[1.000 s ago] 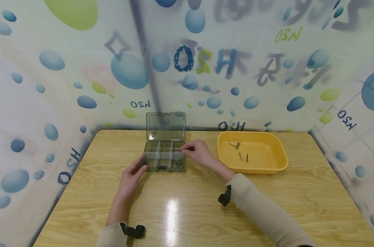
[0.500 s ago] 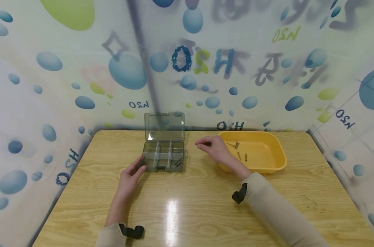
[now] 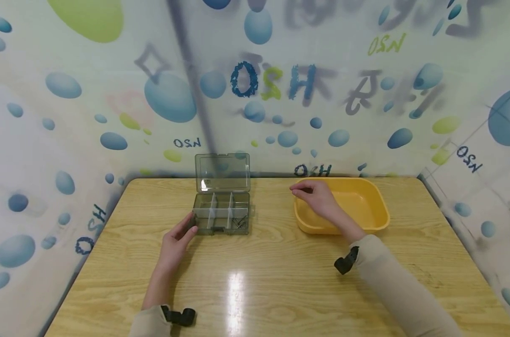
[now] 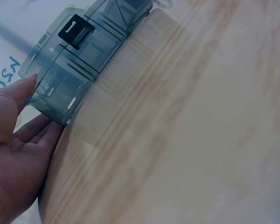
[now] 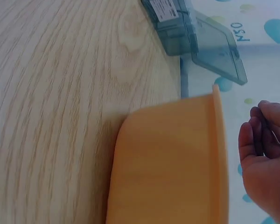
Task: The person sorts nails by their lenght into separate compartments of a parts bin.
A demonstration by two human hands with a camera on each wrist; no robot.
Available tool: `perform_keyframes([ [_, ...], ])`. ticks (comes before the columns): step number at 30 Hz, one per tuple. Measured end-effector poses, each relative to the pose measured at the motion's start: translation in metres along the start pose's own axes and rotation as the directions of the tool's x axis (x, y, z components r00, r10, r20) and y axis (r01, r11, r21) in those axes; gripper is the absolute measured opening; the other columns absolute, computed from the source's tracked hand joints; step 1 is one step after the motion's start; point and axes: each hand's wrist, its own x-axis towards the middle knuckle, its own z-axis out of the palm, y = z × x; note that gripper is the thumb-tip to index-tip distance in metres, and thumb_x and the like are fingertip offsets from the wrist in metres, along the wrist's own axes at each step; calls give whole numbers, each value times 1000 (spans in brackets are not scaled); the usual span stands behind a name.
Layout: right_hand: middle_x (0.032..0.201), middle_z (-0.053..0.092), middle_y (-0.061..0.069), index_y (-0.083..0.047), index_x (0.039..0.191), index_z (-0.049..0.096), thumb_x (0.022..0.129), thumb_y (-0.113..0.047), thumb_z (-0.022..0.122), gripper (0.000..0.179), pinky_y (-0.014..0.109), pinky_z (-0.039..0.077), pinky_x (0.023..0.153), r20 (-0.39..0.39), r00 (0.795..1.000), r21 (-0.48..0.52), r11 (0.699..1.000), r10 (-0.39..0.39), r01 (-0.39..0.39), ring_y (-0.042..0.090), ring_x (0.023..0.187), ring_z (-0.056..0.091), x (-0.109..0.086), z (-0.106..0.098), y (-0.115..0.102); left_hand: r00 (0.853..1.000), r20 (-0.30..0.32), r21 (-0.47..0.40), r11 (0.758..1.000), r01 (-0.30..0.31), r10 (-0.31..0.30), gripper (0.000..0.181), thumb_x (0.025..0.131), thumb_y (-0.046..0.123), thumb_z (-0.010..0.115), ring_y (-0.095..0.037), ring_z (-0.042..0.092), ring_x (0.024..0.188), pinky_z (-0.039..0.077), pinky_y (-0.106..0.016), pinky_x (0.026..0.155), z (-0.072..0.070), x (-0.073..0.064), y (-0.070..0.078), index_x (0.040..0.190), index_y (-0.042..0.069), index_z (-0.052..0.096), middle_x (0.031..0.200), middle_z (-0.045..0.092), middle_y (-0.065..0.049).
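Observation:
A clear grey compartment box (image 3: 221,216) lies on the table with its lid (image 3: 222,172) raised at the back. Several screws (image 3: 239,222) lie in its front right compartment. My left hand (image 3: 174,243) holds the box's left end, and in the left wrist view the thumb (image 4: 27,87) presses near the front corner with the other fingers behind. My right hand (image 3: 318,196) is over the left part of a yellow tray (image 3: 343,230), fingers loosely bent, thumb and forefinger near each other, nothing visible between them. The hand covers the part of the tray where screws showed earlier.
The wooden table (image 3: 263,281) backs onto a wall (image 3: 280,61) printed with blue and green drops. In the right wrist view the tray's side wall (image 5: 168,163) stands near the hand, and the box shows farther off.
My right hand has moved right from above the box's right side to over the yellow tray, covering its screws. The left hand stays at the box.

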Motion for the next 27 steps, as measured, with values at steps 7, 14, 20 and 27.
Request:
perform_keyframes([
  [7,117,72,16,0,118,75,101,-12,68,22,35,56,85,-48,998,-39,999,36,-38,29,104,66,-4,-20,20,1000,1,-2,1000,4,-4,56,105,27,62,-24,36,147,40,-7,96,0,0,1,156,9,45,161,39,-11],
  [14,117,71,21,7,120,72,102,-9,66,25,29,55,79,-106,992,-48,996,70,-75,34,101,66,-3,-33,42,1000,3,-8,1000,-2,2,57,105,27,62,-24,36,147,39,-7,97,0,0,0,156,9,44,161,39,-10],
  [20,123,69,23,6,124,70,101,-6,65,26,36,55,88,-107,989,-81,991,102,-111,35,110,64,0,-42,57,1000,6,0,1000,20,-20,57,105,29,63,-24,34,148,39,-7,97,-1,0,0,156,11,45,162,38,-8],
  [27,124,68,24,6,125,70,101,-5,66,27,50,54,95,-82,990,-142,982,115,-126,39,114,63,5,-48,67,1000,2,1,1000,23,-23,56,105,27,63,-23,36,147,40,-7,97,-1,0,2,155,11,46,161,40,-8],
])
